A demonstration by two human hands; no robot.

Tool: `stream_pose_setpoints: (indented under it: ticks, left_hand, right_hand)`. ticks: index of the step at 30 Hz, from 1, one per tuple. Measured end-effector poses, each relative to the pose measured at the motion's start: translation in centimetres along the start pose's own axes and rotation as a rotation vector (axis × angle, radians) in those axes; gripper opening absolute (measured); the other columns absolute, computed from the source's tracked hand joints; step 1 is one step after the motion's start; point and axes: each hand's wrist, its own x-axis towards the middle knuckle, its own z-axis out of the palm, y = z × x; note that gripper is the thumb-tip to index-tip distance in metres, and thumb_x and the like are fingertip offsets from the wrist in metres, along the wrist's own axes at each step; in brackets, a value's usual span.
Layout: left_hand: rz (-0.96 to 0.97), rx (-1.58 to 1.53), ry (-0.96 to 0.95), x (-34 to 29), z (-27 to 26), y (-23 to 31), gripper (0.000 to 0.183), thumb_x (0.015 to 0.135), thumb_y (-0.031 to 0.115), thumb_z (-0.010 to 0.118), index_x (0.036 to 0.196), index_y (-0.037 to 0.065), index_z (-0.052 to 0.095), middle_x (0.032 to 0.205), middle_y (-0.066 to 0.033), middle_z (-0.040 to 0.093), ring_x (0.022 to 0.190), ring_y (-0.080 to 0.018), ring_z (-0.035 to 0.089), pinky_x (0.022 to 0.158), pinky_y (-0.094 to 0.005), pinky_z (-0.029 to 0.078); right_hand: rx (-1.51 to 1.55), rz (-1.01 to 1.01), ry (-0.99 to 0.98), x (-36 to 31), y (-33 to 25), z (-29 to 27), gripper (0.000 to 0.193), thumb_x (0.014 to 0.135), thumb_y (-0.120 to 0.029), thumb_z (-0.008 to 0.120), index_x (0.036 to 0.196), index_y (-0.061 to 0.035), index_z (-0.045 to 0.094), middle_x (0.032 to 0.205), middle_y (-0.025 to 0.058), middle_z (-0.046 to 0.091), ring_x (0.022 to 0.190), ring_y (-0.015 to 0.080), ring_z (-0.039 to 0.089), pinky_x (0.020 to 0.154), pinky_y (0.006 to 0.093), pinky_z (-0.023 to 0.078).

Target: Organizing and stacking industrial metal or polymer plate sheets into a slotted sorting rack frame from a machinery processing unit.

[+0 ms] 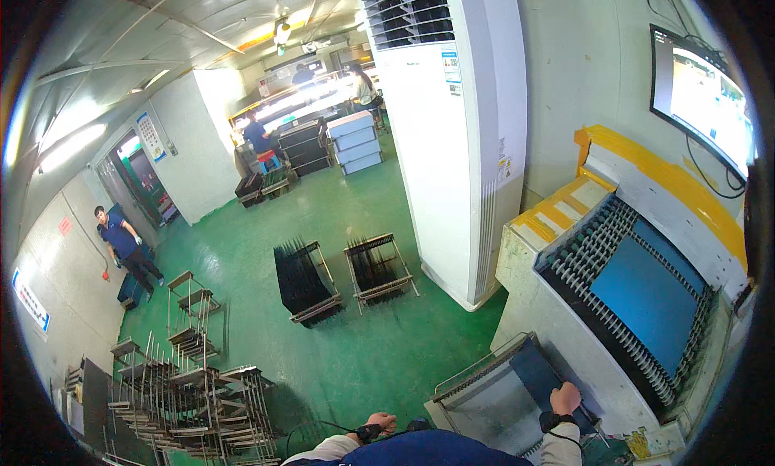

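Observation:
My right hand [565, 399] is closed at the edge of a dark blue panel [534, 372], at the lower right. That panel leans in a slotted wire-sided rack [472, 379] beside a machine. A greyish panel face [496, 409] shows in the same rack. My left hand [379, 423] hovers near my body with its fingers curled, and nothing shows in it. Both wrists wear dark bands. Next to my right hand, the roller conveyor [577, 252] carries a flat blue panel [646, 292], with another blue piece behind it.
A tall white air conditioner [452, 143] stands ahead. Two racks of dark panels [305, 280] [378, 268] sit on the green floor. Metal racks [194, 393] crowd the lower left. A person [123, 238] stands at the left; others work at far lit benches. A screen [702, 90] hangs right.

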Motion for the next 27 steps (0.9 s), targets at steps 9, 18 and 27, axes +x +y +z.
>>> stream_pose_setpoints:
  ticks: [9,18,27]
  left_hand:
    - [0.022,0.033,0.028,0.6,-0.2,1.1,0.02,0.087,0.024,0.055,0.09,0.004,0.054,0.061,-0.0019,0.051,0.045,-0.0121,0.047,0.035,-0.0246,0.035]
    - [0.022,-0.021,-0.012,-0.4,0.3,2.0,0.019,0.086,0.024,0.058,0.085,0.005,0.053,0.061,-0.0015,0.051,0.046,-0.0122,0.048,0.037,-0.0255,0.036]
    - [-0.073,-0.244,-0.279,5.0,-2.6,-1.5,0.021,0.084,0.025,0.059,0.09,0.005,0.054,0.069,-0.0045,0.057,0.048,-0.0136,0.051,0.037,-0.0263,0.038]
  right_hand:
    - [0.005,-0.005,0.028,0.8,-0.5,0.1,0.022,0.069,-0.019,0.065,0.08,-0.0009,0.064,0.086,0.0206,0.063,0.084,0.037,0.061,0.072,0.044,0.048]
    - [-0.008,0.031,-0.007,0.3,-1.2,-1.5,0.023,0.07,-0.02,0.066,0.082,-0.0015,0.065,0.088,0.0199,0.064,0.087,0.0356,0.061,0.074,0.0433,0.048]
    - [-0.031,0.012,-0.015,0.9,-1.0,-0.2,0.023,0.07,-0.021,0.066,0.084,-0.0023,0.065,0.088,0.0188,0.064,0.087,0.0349,0.062,0.076,0.0425,0.048]
